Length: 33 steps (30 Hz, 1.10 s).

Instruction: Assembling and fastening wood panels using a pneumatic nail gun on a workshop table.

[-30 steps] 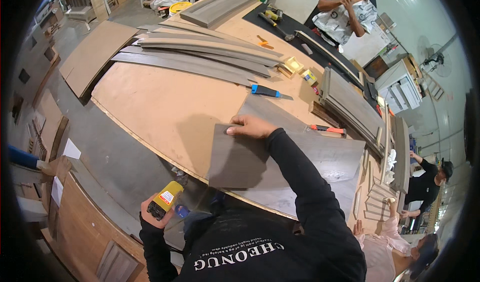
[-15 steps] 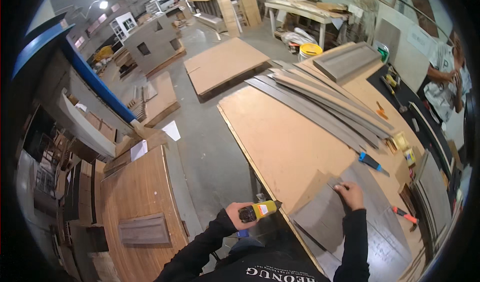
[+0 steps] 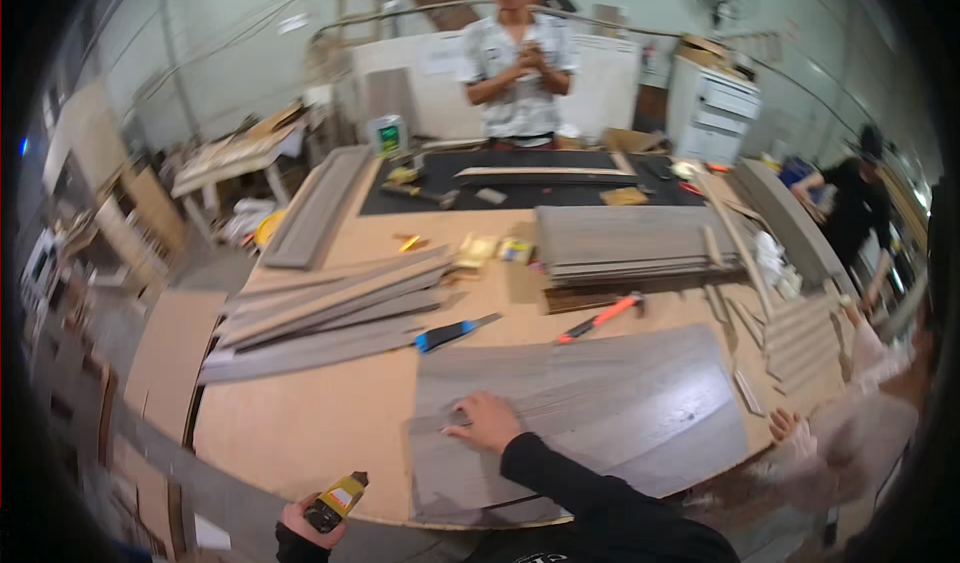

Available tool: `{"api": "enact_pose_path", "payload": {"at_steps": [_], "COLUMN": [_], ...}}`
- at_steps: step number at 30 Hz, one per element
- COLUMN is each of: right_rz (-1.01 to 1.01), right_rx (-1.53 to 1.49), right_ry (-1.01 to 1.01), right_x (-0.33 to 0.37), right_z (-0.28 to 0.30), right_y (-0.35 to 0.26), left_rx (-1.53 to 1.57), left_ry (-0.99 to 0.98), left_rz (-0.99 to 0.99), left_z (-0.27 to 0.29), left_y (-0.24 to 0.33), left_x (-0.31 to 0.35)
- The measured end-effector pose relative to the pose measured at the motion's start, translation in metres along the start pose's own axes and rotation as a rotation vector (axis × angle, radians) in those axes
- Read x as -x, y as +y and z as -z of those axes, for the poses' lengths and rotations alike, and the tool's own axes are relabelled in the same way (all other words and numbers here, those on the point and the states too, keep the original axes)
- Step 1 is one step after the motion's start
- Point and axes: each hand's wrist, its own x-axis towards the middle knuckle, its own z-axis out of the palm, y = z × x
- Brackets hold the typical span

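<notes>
My left hand (image 3: 312, 525) is wrapped around a yellow-and-black tool (image 3: 341, 497) that looks like a nail gun, its dark nose pointing up and away, beside the table's near edge. My right hand (image 3: 487, 422) rests over the left part of a grey wood-grain panel (image 3: 590, 403) lying flat on the table. Thumb and index finger are curled toward each other there; a small dark spot shows between them, too small to name. Beyond the panel lie a blue-and-black handsaw (image 3: 445, 335) and a hammer with a red-orange handle (image 3: 602, 318).
Grey strips (image 3: 340, 308) lie at the left and stacked grey boards (image 3: 635, 243) behind the panel. A person (image 3: 517, 63) stands across the table with hands together. Another person (image 3: 860, 198) is at the right; nearer, a third person's hand (image 3: 785, 426) reaches toward the table's right edge.
The view has swung to the right, so the far side of the table and more people show. My left hand still holds the nail gun; my right hand stays over the panel's left part.
</notes>
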Motion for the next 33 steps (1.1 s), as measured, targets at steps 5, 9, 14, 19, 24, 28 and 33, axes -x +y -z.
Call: {"api": "enact_pose_path", "payload": {"at_steps": [5,9,14,19,24,28,33], "right_rz": [-0.102,-0.171,-0.144,0.252,-0.097,-0.042,-0.065], "right_rx": [0.004,-0.017,-0.014,-0.13,0.058,0.07,0.006], "right_ry": [0.042,-0.022,0.014,0.043,-0.041,-0.083,-0.083], "right_x": [0.012,0.012,0.009,-0.002,0.003,-0.008,-0.015], "right_z": [0.015,0.016,0.009,-0.002,0.026,0.01,0.012], "right_y": [0.0,0.004,0.015,-0.006,0.001,-0.022,-0.028], "left_rx": [-0.212,-0.158,-0.121,0.112,-0.134,0.026,0.289], "left_ry": [-0.119,-0.275,-0.294,-0.536,-0.55,-0.583,-0.346], "left_rz": [-0.164,-0.264,-0.263,-0.118,-0.018,0.286,0.422], "left_z": [0.0,-0.016,-0.03,-0.047,-0.065,-0.028,-0.031], "left_y": [0.058,0.082,0.097,0.008,0.057,0.02,-0.042], "left_x": [-0.061,-0.085,-0.092,-0.109,-0.159,-0.176,-0.22]}}
